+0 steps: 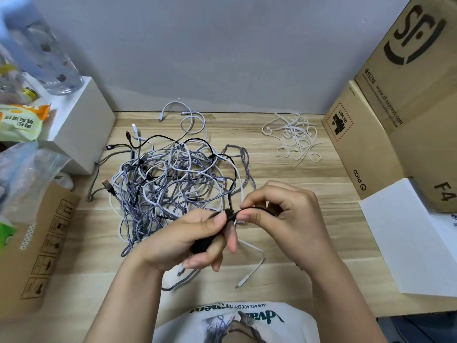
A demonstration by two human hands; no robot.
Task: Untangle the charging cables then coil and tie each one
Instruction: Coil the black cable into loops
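Both hands work together just above the near part of the table [309, 246], close enough that their fingertips almost meet. On the left, the left hand [195, 240] is curled around a small black coiled cable [201, 243], its thumb and forefinger pinching the bundle's upper end. Next to it, the right hand [279, 214] pinches the thin black strand [257, 208] that runs out of that bundle, thumb against forefinger, the other fingers bent.

Going across from the left edge: a brown cardboard box [37, 253] with handling symbols lies near the front, with a clear plastic bag [27, 169] and a snack packet [19, 118] behind it, and a white box [81, 125] further back against the grey wall. Right of these, the big tangle of charging cables [173, 179], grey braided, white and black, sprawls over the middle of the table, reaching under the hands. A loose white cable [254, 266] trails out below the hands. Further right, toward the back, sits a heap of white ties [294, 137], well apart from the tangle. At the far right stand stacked cardboard cartons [385, 115], and a white sheet [405, 241] lies before them.
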